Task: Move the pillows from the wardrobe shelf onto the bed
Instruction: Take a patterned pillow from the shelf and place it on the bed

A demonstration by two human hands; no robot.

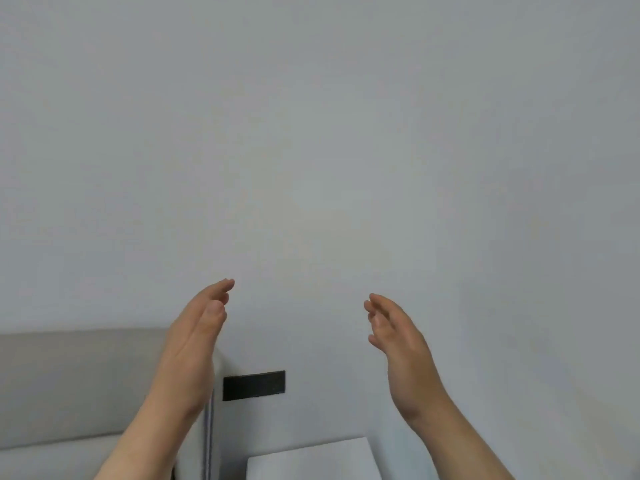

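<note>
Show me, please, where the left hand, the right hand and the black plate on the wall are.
left hand (192, 344): head view, on the middle of the hand.
right hand (403, 348): head view, on the middle of the hand.
black plate (254, 385): head view, on the middle of its face.

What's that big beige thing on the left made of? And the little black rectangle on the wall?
The beige padded headboard looks like matte fabric or faux leather, I cannot tell which: it shows a soft seam and a stitched side edge. The black rectangular wall plate looks like smooth hard plastic, maybe glass: flat, sharp-cornered, evenly dark.
</note>
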